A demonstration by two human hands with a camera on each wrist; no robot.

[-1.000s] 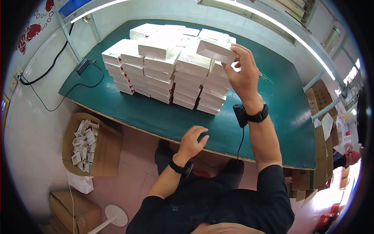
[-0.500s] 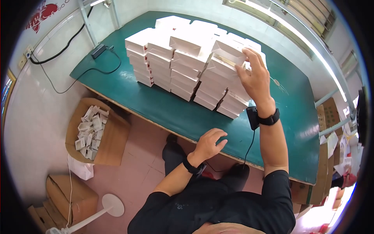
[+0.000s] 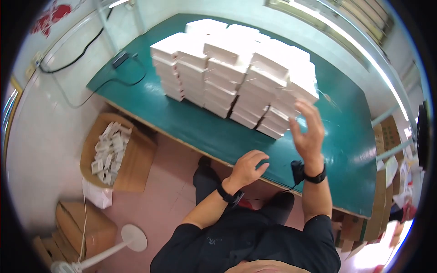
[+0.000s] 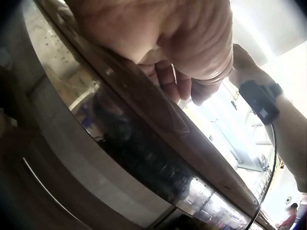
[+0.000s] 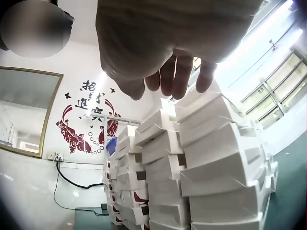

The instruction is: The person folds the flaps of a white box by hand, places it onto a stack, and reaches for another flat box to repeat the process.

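Rows of stacked white boxes (image 3: 218,84) stand on the green table, several layers high, some with red marks on their sides. My right hand (image 3: 309,132), slightly blurred, hovers over the table just in front of the right end of the stacks. Its fingers are loosely bent with nothing between them. In the right wrist view the same hand (image 5: 177,43) hangs above the box fronts (image 5: 216,153). My left hand (image 3: 248,168) lies relaxed at the table's front edge, holding nothing. Its fingers (image 4: 168,81) curl loosely near the edge in the left wrist view.
A cardboard carton (image 3: 134,168) full of small white pieces stands on the floor at the left. A black adapter (image 3: 120,59) with its cable lies on the table's left part. More cardboard (image 3: 384,195) leans by the right edge. A light tube runs above the table.
A white box that my right hand held above the stacks now lies on top of them. That hand has let go and drawn back toward me. The left hand stays relaxed near the edge.
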